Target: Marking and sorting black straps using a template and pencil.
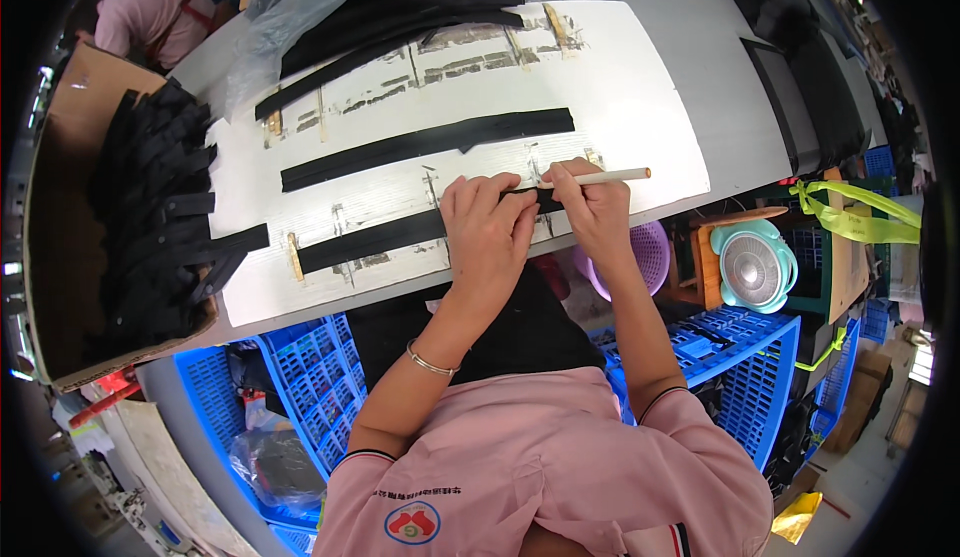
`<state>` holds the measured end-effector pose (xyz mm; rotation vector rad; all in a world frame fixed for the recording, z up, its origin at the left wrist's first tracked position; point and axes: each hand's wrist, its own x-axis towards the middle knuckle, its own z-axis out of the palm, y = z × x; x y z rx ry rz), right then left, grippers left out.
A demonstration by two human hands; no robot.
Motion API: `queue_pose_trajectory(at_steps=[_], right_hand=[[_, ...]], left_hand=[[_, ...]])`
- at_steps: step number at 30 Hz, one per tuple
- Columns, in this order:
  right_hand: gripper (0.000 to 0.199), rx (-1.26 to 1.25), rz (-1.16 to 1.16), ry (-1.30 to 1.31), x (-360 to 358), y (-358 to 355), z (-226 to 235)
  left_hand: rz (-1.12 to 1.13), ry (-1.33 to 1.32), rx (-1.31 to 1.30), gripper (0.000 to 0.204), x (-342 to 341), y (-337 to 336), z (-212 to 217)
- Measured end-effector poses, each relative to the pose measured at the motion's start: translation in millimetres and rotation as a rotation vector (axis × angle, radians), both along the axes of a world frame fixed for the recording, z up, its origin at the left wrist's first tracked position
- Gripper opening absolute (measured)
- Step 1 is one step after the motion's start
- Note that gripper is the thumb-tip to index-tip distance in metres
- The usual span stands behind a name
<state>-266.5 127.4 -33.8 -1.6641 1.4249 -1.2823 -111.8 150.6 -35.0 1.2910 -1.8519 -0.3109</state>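
Observation:
A black fabric strip (375, 241) lies along the near edge of a white board (665, 107). My left hand (486, 225) is over its middle, with bent fingers gripping and pressing it against the board. In my right hand (592, 212) is a slim white pen (625, 175), its brown end pointing right and its tip end down by the strip, near my left fingertips. The strip's right part is mostly hidden by my hands. Farther back on the board, a second black strip (430, 147) with a small notch lies roughly parallel.
A cardboard box (60, 187) of black strips stands at left. Black strips (400, 17) and clear plastic (290, 7) lie at the back. Blue crates (760, 377), a purple basket (655, 257) and a turquoise fan (755, 267) are below the table edge. Another person (150, 7) is far left.

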Motion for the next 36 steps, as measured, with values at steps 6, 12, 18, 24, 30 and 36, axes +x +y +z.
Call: queue_pose_trajectory(at_steps=[6,12,18,24,30,36], right_hand=[[0.021,0.068,0.066,-0.08,-9.8,5.0,2.6],[0.023,0.025,0.14,0.043,-6.8,2.4,1.3],[0.026,0.154,0.008,-0.134,-19.2,12.9,-6.0],[0.023,-0.009,0.012,-0.207,-6.2,10.0,-9.9],[0.027,-0.099,0.052,0.011,2.9,3.0,-7.5],[0.027,-0.086,0.022,0.072,4.9,3.2,-6.2]], left_hand=[[0.002,0.015,-0.01,0.013,0.1,-2.5,-1.5],[0.028,0.014,-0.031,0.013,6.8,-0.8,-1.8],[0.042,-0.027,0.061,0.04,10.1,14.7,2.0],[0.051,-0.126,0.111,0.036,48.8,26.8,-1.5],[-0.04,-0.078,0.095,0.036,71.9,-33.5,-5.0],[0.223,-0.176,-0.026,0.037,140.8,-2.2,7.0]])
